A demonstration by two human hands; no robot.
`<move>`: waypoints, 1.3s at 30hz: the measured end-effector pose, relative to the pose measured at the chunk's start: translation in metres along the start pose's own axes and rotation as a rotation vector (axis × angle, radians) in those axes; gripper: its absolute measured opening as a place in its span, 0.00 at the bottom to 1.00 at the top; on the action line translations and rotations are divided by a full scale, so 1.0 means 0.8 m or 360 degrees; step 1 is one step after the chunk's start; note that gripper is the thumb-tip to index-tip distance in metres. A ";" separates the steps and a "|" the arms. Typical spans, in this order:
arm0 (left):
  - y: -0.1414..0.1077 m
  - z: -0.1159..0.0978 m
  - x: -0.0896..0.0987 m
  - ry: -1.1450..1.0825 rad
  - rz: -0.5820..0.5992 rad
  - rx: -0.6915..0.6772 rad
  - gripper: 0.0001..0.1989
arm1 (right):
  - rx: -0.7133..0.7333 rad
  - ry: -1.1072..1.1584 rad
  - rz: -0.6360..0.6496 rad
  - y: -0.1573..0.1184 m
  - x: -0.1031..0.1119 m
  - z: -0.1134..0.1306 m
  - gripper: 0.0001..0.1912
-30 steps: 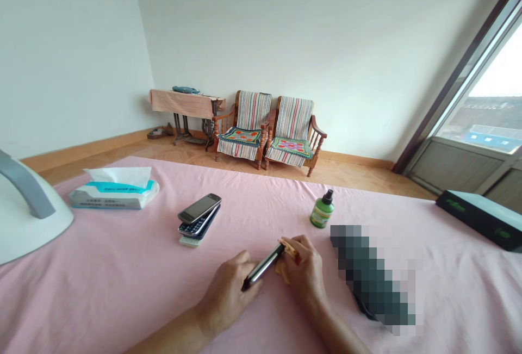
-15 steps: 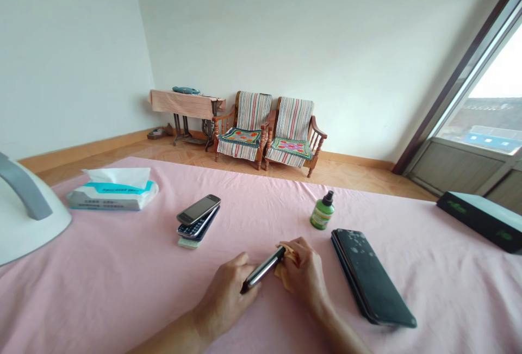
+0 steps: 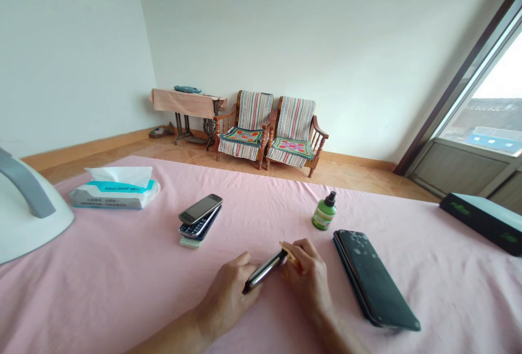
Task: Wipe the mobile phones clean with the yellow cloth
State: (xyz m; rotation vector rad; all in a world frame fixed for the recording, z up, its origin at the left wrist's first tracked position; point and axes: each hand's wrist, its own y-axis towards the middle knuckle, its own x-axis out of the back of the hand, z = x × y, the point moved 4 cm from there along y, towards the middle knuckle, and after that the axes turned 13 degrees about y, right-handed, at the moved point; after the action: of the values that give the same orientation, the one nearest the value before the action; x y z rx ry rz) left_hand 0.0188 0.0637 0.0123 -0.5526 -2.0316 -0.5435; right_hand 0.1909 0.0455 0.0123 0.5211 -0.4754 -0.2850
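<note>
My left hand (image 3: 232,291) is closed round the near end of a dark mobile phone (image 3: 266,271) with a silvery edge, held edge up above the pink cloth. Pinched in my right hand (image 3: 308,275) is a yellowish cloth (image 3: 291,257), pressed against the phone's far end. Most of that cloth is hidden by the fingers. To the right lies a stack of large black smartphones (image 3: 375,278), the top one with pale smudges on its screen. A green spray bottle (image 3: 324,212) stands upright beyond my right hand. Several small phones (image 3: 200,210) are piled crookedly at the left.
A pink tablecloth (image 3: 134,289) covers the table. On it are a tissue pack (image 3: 116,191), a white object with a grey handle (image 3: 30,207) at the left edge, and a black-sided box (image 3: 483,223) at the far right. Two wooden armchairs (image 3: 293,131) stand beyond.
My right hand has shifted slightly at the phone's end, and less of the yellowish cloth shows below its fingers. My left hand keeps its hold. The view has moved a little.
</note>
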 end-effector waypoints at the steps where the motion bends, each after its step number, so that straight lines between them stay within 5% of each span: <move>1: 0.000 0.000 0.000 -0.0006 -0.0001 0.0002 0.07 | 0.0040 0.0008 0.0022 -0.003 -0.003 0.004 0.17; 12: -0.001 0.001 0.000 -0.0129 -0.0071 -0.0041 0.04 | 0.0403 0.0148 0.0359 -0.038 -0.045 0.054 0.20; 20: 0.001 0.001 0.000 0.0025 -0.0065 0.0017 0.08 | 0.0015 0.0071 -0.0050 0.000 -0.010 0.003 0.17; 25: 0.001 0.000 0.000 0.0047 -0.0056 0.0006 0.07 | -0.0371 0.0055 0.0050 0.009 -0.009 -0.019 0.12; 33: 0.004 0.005 0.003 -0.0066 -0.0078 -0.0021 0.09 | -0.0450 0.0182 0.0081 0.008 -0.005 -0.024 0.11; 39: 0.011 0.020 0.003 -0.0506 -0.0068 -0.0005 0.14 | -0.0657 0.0500 -0.0005 0.004 -0.002 -0.030 0.12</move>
State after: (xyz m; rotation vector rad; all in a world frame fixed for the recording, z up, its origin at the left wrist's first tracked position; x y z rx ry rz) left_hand 0.0125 0.0803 0.0082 -0.6307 -2.3480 -0.5093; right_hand 0.2020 0.0587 -0.0044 0.1576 -0.1030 -0.2891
